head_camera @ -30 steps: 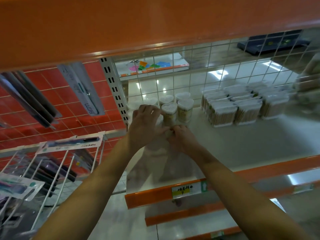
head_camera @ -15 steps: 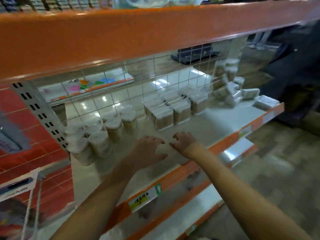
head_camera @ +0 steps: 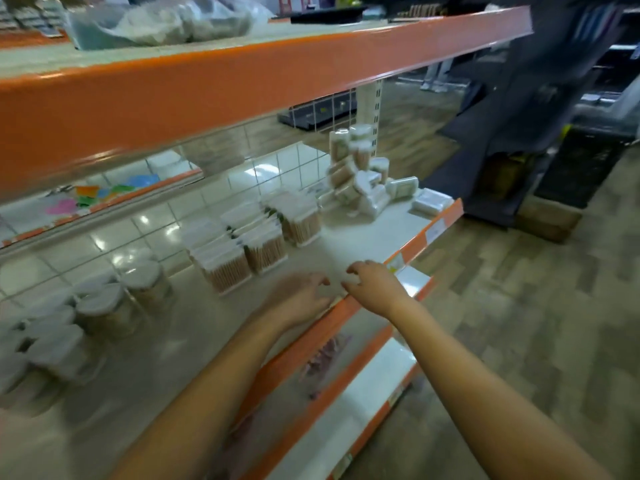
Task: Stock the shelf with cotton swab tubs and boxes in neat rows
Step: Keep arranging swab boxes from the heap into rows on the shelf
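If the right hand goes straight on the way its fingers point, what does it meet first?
Probably the bare shelf, then the loose pile of tubs at the far end. The right hand holds nothing; depth is unclear.

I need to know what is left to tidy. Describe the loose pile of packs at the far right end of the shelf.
The pile of packs is a jumbled heap of clear plastic packs of cotton swabs with white lids or ends and tan sticks showing through. Several are stacked upright against the wire back grid and the upright post; others lean or lie on their sides on the pale shelf. Two flatter packs lie apart near the orange front edge. Neither hand touches the pile. Motion blur hides labels.
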`<control>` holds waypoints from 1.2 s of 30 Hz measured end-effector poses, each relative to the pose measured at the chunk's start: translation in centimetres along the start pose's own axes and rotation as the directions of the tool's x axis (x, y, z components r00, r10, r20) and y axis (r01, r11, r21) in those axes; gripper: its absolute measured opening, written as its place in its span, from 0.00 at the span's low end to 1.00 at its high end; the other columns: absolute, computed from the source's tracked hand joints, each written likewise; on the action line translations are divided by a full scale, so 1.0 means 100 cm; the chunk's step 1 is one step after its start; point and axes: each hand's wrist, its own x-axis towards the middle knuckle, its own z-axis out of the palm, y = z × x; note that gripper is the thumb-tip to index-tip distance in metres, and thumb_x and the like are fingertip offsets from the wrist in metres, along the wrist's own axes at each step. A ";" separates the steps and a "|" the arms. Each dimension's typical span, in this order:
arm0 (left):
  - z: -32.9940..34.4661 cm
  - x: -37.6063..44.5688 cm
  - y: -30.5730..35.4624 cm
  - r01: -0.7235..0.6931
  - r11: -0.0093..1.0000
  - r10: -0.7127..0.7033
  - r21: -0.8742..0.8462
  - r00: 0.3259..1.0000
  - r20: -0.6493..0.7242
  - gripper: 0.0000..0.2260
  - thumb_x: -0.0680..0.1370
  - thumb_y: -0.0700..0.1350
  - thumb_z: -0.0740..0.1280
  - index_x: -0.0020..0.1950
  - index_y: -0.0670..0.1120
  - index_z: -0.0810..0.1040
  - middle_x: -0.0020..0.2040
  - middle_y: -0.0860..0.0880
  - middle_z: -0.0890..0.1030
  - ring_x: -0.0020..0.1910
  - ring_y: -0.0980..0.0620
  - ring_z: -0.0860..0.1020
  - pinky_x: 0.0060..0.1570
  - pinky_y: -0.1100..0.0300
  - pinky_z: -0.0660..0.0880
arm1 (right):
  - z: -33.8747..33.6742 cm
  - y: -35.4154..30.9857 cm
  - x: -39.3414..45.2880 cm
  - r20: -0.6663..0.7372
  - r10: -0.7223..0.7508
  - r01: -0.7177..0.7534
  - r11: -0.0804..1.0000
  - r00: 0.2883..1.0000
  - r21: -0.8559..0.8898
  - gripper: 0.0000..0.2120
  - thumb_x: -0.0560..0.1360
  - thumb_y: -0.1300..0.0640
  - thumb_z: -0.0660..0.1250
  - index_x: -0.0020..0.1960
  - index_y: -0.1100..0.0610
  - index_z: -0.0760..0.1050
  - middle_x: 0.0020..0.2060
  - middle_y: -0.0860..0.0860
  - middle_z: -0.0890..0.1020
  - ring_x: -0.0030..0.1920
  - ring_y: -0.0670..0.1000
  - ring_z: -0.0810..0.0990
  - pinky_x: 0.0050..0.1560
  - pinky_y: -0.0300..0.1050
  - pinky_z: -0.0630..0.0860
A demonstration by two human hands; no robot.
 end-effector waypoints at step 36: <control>-0.007 0.227 0.032 0.134 0.979 -0.173 -0.151 0.942 -0.289 0.15 0.78 0.49 0.64 0.58 0.40 0.77 0.58 0.42 0.76 0.59 0.44 0.74 0.57 0.55 0.69 | -0.083 0.113 0.155 -0.146 -0.062 0.064 0.998 0.987 0.004 0.22 0.77 0.49 0.63 0.67 0.58 0.69 0.62 0.55 0.75 0.63 0.55 0.72 0.61 0.47 0.70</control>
